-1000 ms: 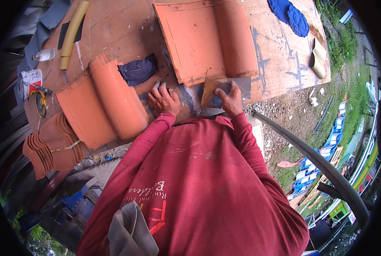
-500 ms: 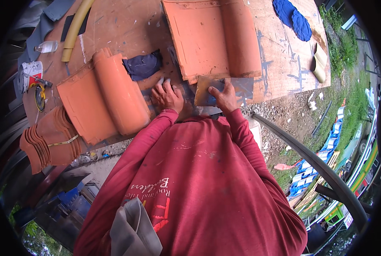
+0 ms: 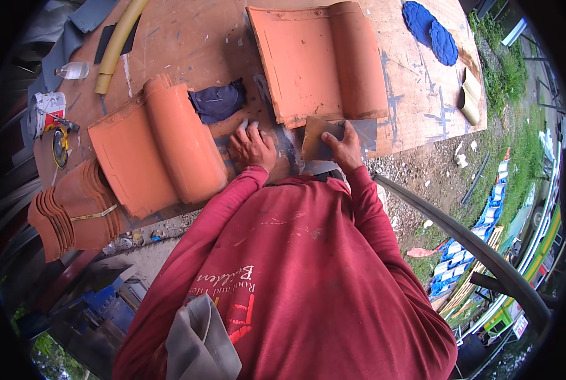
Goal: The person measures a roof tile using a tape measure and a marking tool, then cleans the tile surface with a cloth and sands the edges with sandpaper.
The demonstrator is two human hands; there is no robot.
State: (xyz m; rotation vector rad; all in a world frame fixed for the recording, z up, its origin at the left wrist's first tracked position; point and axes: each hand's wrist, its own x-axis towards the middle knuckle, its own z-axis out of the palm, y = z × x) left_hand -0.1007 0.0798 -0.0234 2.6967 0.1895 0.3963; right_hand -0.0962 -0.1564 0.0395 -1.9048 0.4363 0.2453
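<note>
While flat on desk mid-frame, left hand open, right hand pinching thin stiff sheet; likely light, sharp-edged, best gripped at near edge.

Daylight is falling on an outdoor yard. A stained plywood desk is standing on gravel ground, with grass growing beyond it. A curved metal pipe is crossing past blue stacked sheets.
</note>
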